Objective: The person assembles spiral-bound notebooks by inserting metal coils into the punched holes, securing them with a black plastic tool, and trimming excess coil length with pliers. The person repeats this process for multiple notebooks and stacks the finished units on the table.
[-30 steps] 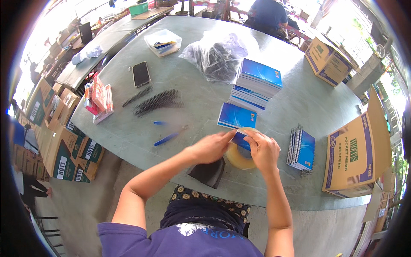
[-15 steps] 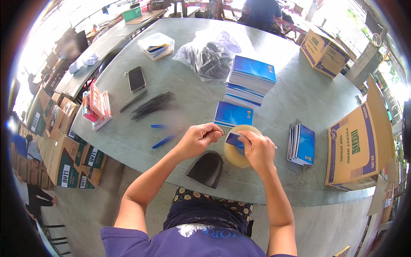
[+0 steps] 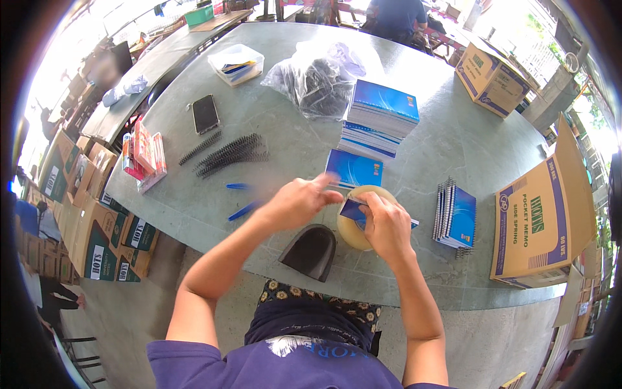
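Right hand [image 3: 387,223] clamps a blue notebook [image 3: 352,209] over the tape roll [image 3: 350,237], its long axis running left to right, right end slightly nearer. Left hand [image 3: 302,202], blurred, hovers just left; whether it grips anything, I cannot tell.

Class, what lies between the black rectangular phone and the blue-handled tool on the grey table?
Black spiral coils lie between the phone and the blue-handled tool, as the head view shows.

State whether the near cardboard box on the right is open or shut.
Open: the cardboard box has a flap standing raised along its rim.
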`<state>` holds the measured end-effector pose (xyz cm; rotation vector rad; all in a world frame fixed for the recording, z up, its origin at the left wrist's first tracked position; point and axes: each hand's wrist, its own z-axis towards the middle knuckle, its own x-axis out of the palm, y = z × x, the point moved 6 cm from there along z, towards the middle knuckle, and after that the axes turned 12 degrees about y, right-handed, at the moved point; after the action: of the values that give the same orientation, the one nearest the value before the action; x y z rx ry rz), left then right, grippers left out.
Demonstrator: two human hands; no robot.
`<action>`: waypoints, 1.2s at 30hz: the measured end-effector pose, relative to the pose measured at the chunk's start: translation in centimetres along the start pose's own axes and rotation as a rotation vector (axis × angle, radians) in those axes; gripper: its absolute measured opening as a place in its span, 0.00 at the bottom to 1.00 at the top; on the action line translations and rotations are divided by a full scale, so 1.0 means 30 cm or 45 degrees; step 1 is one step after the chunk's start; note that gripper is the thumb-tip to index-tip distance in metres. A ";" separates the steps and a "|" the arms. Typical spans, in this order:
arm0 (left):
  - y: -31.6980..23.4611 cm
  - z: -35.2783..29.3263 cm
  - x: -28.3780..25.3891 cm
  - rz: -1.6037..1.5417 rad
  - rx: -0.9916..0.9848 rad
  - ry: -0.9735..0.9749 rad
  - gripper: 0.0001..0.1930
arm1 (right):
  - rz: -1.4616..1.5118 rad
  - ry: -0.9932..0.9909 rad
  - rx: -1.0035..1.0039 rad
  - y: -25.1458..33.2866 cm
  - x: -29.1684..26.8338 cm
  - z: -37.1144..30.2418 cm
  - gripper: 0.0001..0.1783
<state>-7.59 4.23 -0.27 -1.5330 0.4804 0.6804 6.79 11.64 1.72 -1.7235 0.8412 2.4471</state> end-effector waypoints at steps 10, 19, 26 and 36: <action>-0.017 -0.016 -0.044 0.242 0.068 0.006 0.11 | 0.041 -0.118 -0.077 0.004 0.007 0.009 0.10; 0.045 -0.215 0.145 0.279 -0.036 0.032 0.17 | 0.517 0.064 0.252 -0.125 -0.073 -0.052 0.10; -0.202 -0.154 -0.050 0.419 0.377 -0.590 0.15 | 1.425 -0.031 0.174 -0.294 0.059 -0.150 0.13; -0.221 -0.074 0.081 0.527 0.484 -0.420 0.14 | 1.337 -0.014 0.239 -0.283 0.063 -0.167 0.11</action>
<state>-1.09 2.85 2.97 -0.9462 0.6401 1.0730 13.15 16.15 -4.61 -1.3581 2.3439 2.6823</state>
